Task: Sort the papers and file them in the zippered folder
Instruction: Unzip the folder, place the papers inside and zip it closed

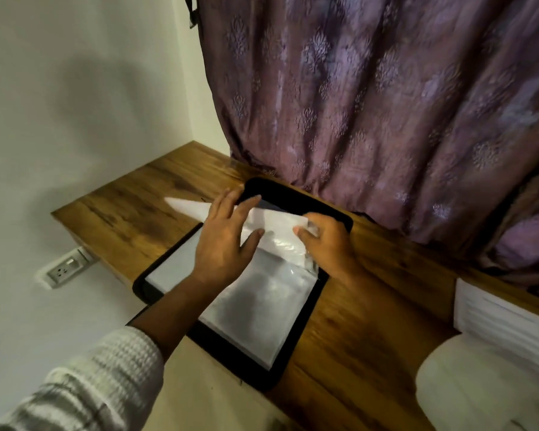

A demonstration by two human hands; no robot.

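A black zippered folder point(299, 315) lies open on the wooden table point(371, 325), showing clear plastic sleeves point(259, 303). A white paper point(274, 220) sticks halfway out of the top of one sleeve. My left hand point(227, 237) lies flat with straight fingers over the paper's left part. My right hand point(327, 241) pinches the paper's right corner together with the sleeve's edge. A second white sheet point(187, 206) lies on the table behind my left hand, partly hidden by it.
A stack of white papers point(498, 318) sits at the table's right edge. A purple curtain point(386, 104) hangs against the table's far side. A wall socket point(64, 270) sits below the table's left end.
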